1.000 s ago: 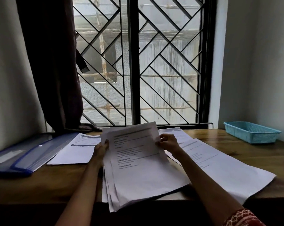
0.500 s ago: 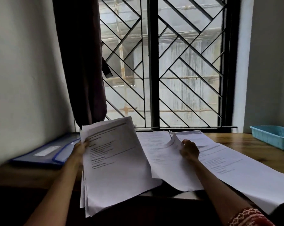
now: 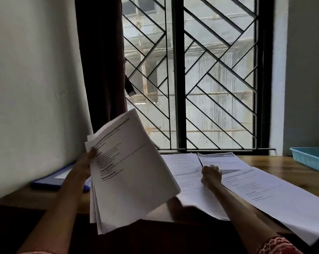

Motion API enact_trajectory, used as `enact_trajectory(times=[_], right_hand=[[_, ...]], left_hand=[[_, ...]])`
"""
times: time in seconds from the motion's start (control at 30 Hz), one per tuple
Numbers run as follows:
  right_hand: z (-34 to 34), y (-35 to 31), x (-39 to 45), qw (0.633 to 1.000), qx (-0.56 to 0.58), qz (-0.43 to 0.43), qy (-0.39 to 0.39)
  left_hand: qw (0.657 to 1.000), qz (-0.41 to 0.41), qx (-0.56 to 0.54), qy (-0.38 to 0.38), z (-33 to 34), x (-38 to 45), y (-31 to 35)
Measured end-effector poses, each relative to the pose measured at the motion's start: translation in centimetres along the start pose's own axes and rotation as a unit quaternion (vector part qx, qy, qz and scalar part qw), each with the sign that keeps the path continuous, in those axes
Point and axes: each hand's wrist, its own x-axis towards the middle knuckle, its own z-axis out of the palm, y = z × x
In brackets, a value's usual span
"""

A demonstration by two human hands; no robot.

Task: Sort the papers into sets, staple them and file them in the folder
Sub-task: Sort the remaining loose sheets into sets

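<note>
**Loose stack in one hand, sets close to mixing**

The left hand (image 3: 85,166) grasps a stack (image 3: 129,173) of printed sheets by its left edge alone, thumb on the top page, and holds it tilted up off the desk (image 3: 276,165). The lower corners fan out unevenly. With only one edge pinched, I judge the sheets could slip out of order or slide from the grip and drop over the near edge of the desk.

The right hand (image 3: 211,174) rests with curled fingers on a sheet (image 3: 186,173) lying at the centre of the desk; whether it pinches that sheet or only presses it I cannot tell. That sheet lies touching, and seemingly overlapping, a second pile (image 3: 222,159) just to its right and a long spread of pages (image 3: 276,197) running to the near right. Dragging the hand back could pull neighbouring pages along and blend the sets. The near end of the spread reaches the desk edge, so a brush of the right forearm may tip pages off.

The folder (image 3: 50,180) lies at the far left against the wall, partly hidden behind the left arm, well apart from the piles. No stapler is visible. A blue tray (image 3: 310,158) sits at the far right.
</note>
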Motion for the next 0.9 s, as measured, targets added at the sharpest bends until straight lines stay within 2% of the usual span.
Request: enact_trajectory(times=[0.17,0.27,0.33,0.37,0.43,0.47,0.5,0.6,0.7,0.73,0.9], right_hand=[[0.0,-0.2,-0.6,0.996,0.083,0.006,-0.033],[-0.7,-1.0,-0.7,0.992,0.114,0.007,-0.044],[-1.2,-2.0,-0.9,0.979,0.201,-0.003,-0.046],[-1.7,-2.7,-1.1,0.953,0.297,-0.009,-0.06],[-2.9,-4.2,-1.6,0.857,0.5,-0.011,-0.123],[-3.5,-4.8,-1.9,0.821,0.551,-0.02,-0.149],[-4.0,-5.2,-2.0,0.807,0.566,-0.037,-0.164],[-3.9,-6.1,-1.6,0.824,0.543,-0.07,-0.147],[-2.6,-6.4,-1.3,0.86,0.499,-0.031,-0.098],[-2.2,-6.5,-1.3,0.862,0.497,-0.022,-0.099],[-0.8,-7.0,-1.3,0.812,0.569,-0.035,-0.127]], left_hand=[[0.999,-0.002,0.009,0.034,-0.8,0.2,-0.6],[0.999,-0.016,0.038,0.015,1.1,0.0,-1.9],[0.997,-0.021,0.068,0.013,2.9,-0.3,-3.2],[0.996,-0.014,0.083,0.02,3.5,0.0,-4.1],[0.992,0.012,0.12,0.031,4.2,1.3,-5.9],[0.99,0.019,0.135,0.025,4.5,1.8,-6.7],[0.989,0.02,0.144,0.016,4.8,2.0,-7.2],[0.993,0.039,0.115,-0.002,6.1,0.8,-7.7],[0.995,0.044,0.082,-0.032,6.6,0.0,-8.2],[0.996,0.038,0.073,-0.038,6.4,-0.1,-8.3],[0.998,-0.002,0.052,-0.045,5.2,0.3,-8.1]])
